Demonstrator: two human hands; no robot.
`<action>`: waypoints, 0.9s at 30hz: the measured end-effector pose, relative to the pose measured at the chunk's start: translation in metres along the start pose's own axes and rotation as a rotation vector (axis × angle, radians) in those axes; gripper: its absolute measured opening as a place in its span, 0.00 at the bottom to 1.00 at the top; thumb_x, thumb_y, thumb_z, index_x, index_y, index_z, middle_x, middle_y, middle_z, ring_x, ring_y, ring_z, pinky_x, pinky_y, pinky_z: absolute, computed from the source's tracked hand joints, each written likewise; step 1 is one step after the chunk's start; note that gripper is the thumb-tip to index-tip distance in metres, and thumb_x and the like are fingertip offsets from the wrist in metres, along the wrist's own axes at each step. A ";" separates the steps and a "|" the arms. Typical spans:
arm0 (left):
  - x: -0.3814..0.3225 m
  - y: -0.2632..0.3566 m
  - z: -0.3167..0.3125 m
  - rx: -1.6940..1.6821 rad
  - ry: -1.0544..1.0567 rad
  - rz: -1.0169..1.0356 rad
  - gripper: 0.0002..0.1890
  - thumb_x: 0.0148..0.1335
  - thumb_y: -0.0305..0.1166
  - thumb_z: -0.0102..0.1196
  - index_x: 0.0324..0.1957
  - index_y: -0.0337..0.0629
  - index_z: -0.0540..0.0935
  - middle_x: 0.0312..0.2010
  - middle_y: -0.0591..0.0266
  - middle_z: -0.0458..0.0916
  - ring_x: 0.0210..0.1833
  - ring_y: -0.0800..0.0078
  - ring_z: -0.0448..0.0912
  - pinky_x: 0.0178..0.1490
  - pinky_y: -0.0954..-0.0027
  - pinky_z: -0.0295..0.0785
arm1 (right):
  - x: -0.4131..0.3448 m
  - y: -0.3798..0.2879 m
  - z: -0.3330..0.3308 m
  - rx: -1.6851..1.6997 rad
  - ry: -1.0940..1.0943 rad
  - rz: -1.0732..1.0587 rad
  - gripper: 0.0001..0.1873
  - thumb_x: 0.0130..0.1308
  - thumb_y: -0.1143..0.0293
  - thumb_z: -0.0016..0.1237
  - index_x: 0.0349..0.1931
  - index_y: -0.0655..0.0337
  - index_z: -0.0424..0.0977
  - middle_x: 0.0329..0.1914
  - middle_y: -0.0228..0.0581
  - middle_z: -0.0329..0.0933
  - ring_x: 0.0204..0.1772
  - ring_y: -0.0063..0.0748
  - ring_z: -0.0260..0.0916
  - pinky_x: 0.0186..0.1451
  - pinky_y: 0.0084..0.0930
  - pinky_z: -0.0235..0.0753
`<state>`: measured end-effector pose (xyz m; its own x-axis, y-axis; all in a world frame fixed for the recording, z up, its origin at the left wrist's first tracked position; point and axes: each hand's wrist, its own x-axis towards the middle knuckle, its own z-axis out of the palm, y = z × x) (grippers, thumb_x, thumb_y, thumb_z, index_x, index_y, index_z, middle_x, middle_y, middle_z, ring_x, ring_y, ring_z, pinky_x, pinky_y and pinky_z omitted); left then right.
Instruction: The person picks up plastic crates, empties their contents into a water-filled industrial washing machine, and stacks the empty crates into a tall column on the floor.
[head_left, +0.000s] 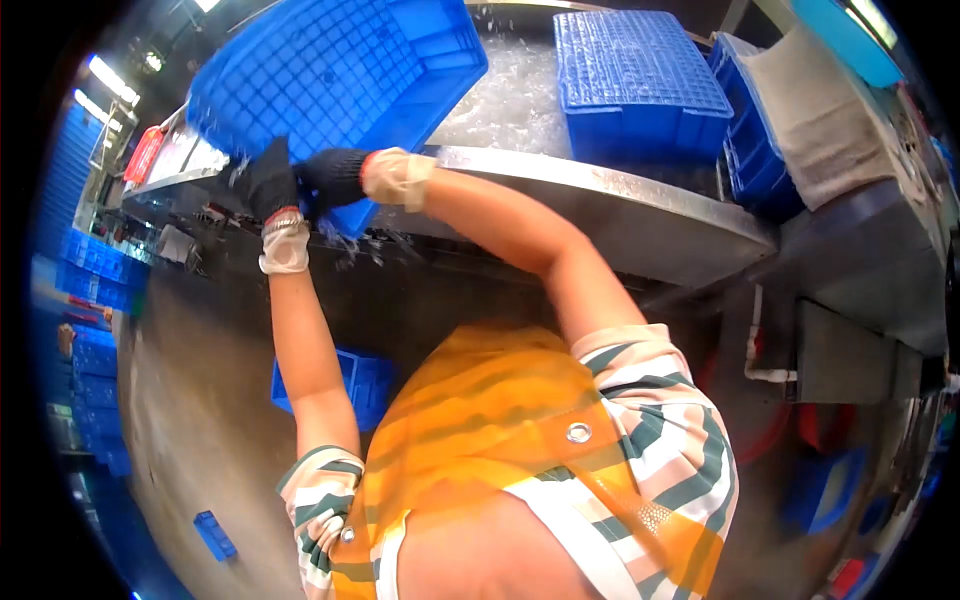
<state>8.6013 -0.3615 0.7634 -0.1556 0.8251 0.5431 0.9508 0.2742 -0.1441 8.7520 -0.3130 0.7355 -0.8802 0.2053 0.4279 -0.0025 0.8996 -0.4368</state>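
Observation:
A large blue plastic crate (330, 82) with a gridded base is tilted over the front edge of a metal basin. Both my hands, in dark knit gloves with red cuffs over pale translucent gloves, are at its near end. My left hand (271, 180) grips the near rim; its fingers are blurred. Right beside it, my right hand (334, 178) is closed on the crate's near corner, its fingertips hidden. Water drips and splashes below the hands. Behind the crate, the metal basin (525, 161) contains churning, bubbly water (510, 90).
An upturned wet blue crate (637, 75) sits at the basin's right, with another crate (757, 142) beyond it and a grey cloth (825, 120) draped nearby. On the floor are a blue bin (367, 386) and a small blue container (215, 535). Stacked blue crates (97, 390) stand left.

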 end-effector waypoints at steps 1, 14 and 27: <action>-0.011 -0.037 0.037 0.142 -0.065 -0.052 0.14 0.60 0.34 0.42 0.45 0.52 0.78 0.44 0.52 0.77 0.41 0.55 0.77 0.45 0.62 0.70 | -0.014 -0.006 -0.006 0.086 -0.038 -0.083 0.28 0.50 0.53 0.54 0.51 0.55 0.70 0.49 0.47 0.73 0.52 0.45 0.70 0.53 0.38 0.68; -0.326 -0.088 0.113 -0.963 0.451 -0.719 0.05 0.51 0.28 0.48 0.30 0.41 0.76 0.29 0.56 0.76 0.34 0.63 0.73 0.45 0.65 0.69 | -0.351 0.144 -0.183 -1.061 -0.172 1.212 0.48 0.39 0.53 0.62 0.63 0.31 0.51 0.69 0.38 0.48 0.70 0.43 0.43 0.64 0.59 0.47; -0.568 -0.184 0.235 -0.461 0.093 -1.696 0.20 0.40 0.22 0.59 0.40 0.35 0.73 0.35 0.54 0.76 0.41 0.64 0.74 0.47 0.65 0.70 | -0.306 0.205 -0.156 -0.998 -0.195 1.084 0.51 0.39 0.58 0.62 0.65 0.39 0.48 0.68 0.45 0.49 0.69 0.47 0.45 0.67 0.42 0.51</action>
<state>8.4514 -0.7644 0.2872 -0.9654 -0.2294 -0.1239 -0.2351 0.5601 0.7944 9.0945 -0.1310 0.6386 -0.2889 0.9508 0.1115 0.9275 0.2491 0.2786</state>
